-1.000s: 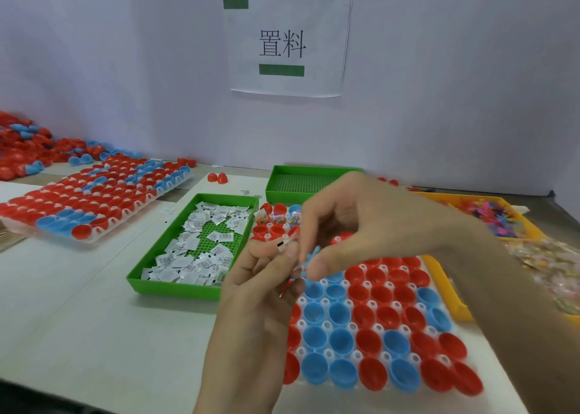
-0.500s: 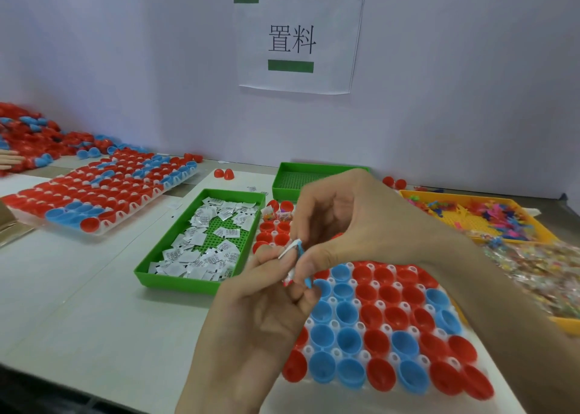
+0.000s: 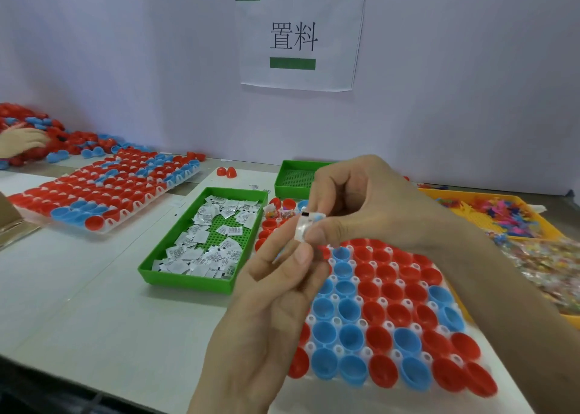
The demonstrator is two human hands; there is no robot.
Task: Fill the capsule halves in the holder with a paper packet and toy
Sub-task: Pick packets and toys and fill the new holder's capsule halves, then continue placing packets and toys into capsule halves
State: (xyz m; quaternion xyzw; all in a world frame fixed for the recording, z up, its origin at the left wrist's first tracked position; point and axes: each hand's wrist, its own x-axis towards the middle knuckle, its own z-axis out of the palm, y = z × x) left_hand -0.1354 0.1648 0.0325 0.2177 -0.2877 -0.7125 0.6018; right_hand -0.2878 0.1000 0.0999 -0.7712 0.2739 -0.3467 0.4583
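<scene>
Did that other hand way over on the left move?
Yes. The other hand slid in from the left edge onto the pile of red and blue capsules.

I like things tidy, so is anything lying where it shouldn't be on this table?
Yes. Two red capsule halves lie loose on the table behind the green packet tray, away from the rest. A few paper packets lie on the table just past that tray's far rim, not inside it.

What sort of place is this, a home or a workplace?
Probably a factory packing bench: a holder filled with red and blue capsule halves, a green tray of paper packets, and a printed sign on the wall.
</scene>
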